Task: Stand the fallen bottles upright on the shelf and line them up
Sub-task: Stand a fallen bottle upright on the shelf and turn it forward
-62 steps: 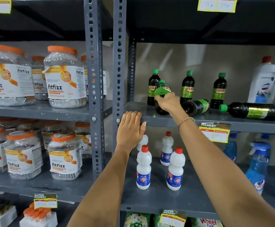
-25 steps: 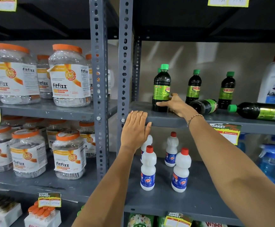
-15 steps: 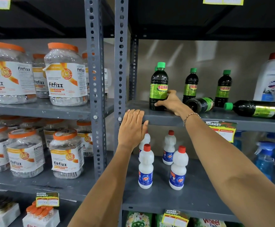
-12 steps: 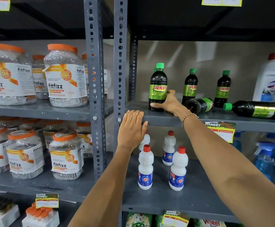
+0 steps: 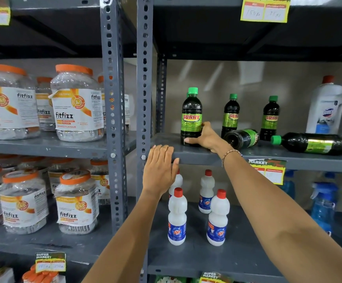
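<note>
Grey shelf (image 5: 166,140) edge under flat left hand (image 5: 159,170); right hand (image 5: 205,137) grip clamps upright bottle (image 5: 191,117).

A retail shop interior is shown. Slotted grey steel shelving (image 5: 113,111) is stocked with repeated identical goods: orange-lidded "fitfizz" jars (image 5: 77,105), green-capped "SUNNY" bottles (image 5: 230,114) and white cleaner bottles (image 5: 176,217). Handwritten "SUPER MARKET" price tags (image 5: 265,9) are fixed to shelf edges.
</note>
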Available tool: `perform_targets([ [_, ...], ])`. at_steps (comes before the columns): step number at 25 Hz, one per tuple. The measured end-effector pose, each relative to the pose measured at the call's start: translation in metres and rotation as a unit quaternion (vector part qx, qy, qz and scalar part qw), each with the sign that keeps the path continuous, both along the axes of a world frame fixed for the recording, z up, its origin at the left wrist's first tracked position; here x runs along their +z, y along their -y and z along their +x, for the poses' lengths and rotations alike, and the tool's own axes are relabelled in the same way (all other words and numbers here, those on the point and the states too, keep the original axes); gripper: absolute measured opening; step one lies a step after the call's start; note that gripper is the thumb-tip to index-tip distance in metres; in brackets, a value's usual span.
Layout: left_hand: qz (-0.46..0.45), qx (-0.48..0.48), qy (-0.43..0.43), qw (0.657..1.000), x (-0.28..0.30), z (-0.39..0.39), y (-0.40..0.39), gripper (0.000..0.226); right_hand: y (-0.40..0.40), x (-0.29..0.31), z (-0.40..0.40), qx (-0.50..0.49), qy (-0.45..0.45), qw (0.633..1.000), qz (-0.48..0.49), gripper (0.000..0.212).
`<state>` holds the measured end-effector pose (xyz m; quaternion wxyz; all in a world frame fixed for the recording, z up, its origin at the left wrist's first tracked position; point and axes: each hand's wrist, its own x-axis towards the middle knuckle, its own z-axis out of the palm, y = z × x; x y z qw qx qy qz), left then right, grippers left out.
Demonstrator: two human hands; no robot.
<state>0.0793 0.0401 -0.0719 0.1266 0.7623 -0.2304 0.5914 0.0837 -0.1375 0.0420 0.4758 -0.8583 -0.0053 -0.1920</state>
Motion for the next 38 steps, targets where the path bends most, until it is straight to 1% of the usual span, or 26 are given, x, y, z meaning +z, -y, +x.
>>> perform_targets([
  [6,-0.003,0.001,0.006,1.0,0.001,-0.001,0.002,0.039,0.002,-0.001,0.004,0.011,-0.009,1.0,0.02,0.07],
  [11,0.003,0.0,0.01,1.0,-0.001,0.002,0.001,0.039,0.003,-0.001,0.003,0.016,-0.019,1.0,0.017,0.065],
  [14,0.002,0.0,-0.004,1.0,0.001,0.003,0.001,0.042,0.002,0.0,0.002,0.022,-0.025,0.999,0.015,0.065],
  [15,-0.01,-0.006,-0.009,1.0,0.002,0.001,0.002,0.042,0.003,0.001,0.003,0.024,-0.028,0.999,0.015,0.065],
  [17,-0.067,-0.034,-0.015,0.997,0.008,-0.009,0.01,0.037,0.006,0.002,0.0,0.031,-0.03,0.999,0.029,0.069],
  [19,-0.134,-0.089,-0.038,0.986,0.027,-0.022,0.022,0.029,0.01,0.003,-0.006,0.034,-0.02,0.998,0.058,0.073],
  [20,-0.15,-0.123,-0.065,0.979,0.042,-0.025,0.028,0.028,0.012,0.003,-0.007,0.032,-0.012,0.997,0.063,0.071],
  [21,-0.155,-0.152,-0.112,0.97,0.058,-0.024,0.033,0.032,0.014,0.002,-0.009,0.03,-0.003,0.998,0.06,0.068],
  [22,-0.152,-0.172,-0.184,0.956,0.076,-0.019,0.036,0.043,0.015,0.001,-0.011,0.022,0.004,0.998,0.055,0.065],
  [23,-0.141,-0.195,-0.279,0.93,0.095,-0.012,0.037,0.06,0.016,0.0,-0.011,0.008,0.008,0.999,0.051,0.066],
  [24,-0.13,-0.219,-0.387,0.886,0.113,-0.004,0.037,0.077,0.016,-0.001,-0.01,-0.002,0.007,0.999,0.046,0.069],
  [25,-0.107,-0.231,-0.477,0.841,0.126,0.002,0.036,0.088,0.017,-0.001,-0.008,-0.006,0.0,0.999,0.039,0.072],
  [26,-0.072,-0.237,-0.528,0.812,0.132,0.006,0.036,0.088,0.018,-0.002,-0.005,-0.001,-0.011,0.999,0.034,0.072],
  [27,-0.044,-0.242,-0.549,0.798,0.135,0.009,0.038,0.077,0.019,-0.002,-0.001,0.006,-0.017,1.0,0.02,0.067],
  [28,-0.042,-0.24,-0.543,0.803,0.135,0.013,0.04,0.06,0.019,-0.002,0.001,0.008,-0.021,1.0,0.002,0.057],
  [29,-0.056,-0.233,-0.519,0.821,0.133,0.016,0.042,0.048,0.018,-0.002,0.003,0.004,-0.019,1.0,-0.015,0.048],
  [30,-0.074,-0.225,-0.497,0.835,0.131,0.019,0.042,0.042,0.018,-0.002,0.005,-0.007,-0.018,0.999,-0.025,0.043],
  [32,-0.114,-0.223,-0.485,0.838,0.124,0.026,0.038,0.043,0.013,-0.003,0.004,-0.011,-0.014,1.0,-0.024,0.04],
  [35,-0.136,-0.226,-0.483,0.835,0.117,0.025,0.033,0.051,0.013,-0.008,0.001,0.004,-0.007,1.0,-0.019,0.042],
  [36,-0.135,-0.236,-0.487,0.83,0.111,0.004,0.033,0.054,0.016,-0.013,-0.024,-0.004,-0.012,1.0,-0.018,0.042],
  [38,-0.138,-0.257,-0.482,0.827,0.107,-0.013,0.033,0.056,0.018,-0.013,-0.039,-0.004,-0.014,1.0,-0.012,0.04],
])
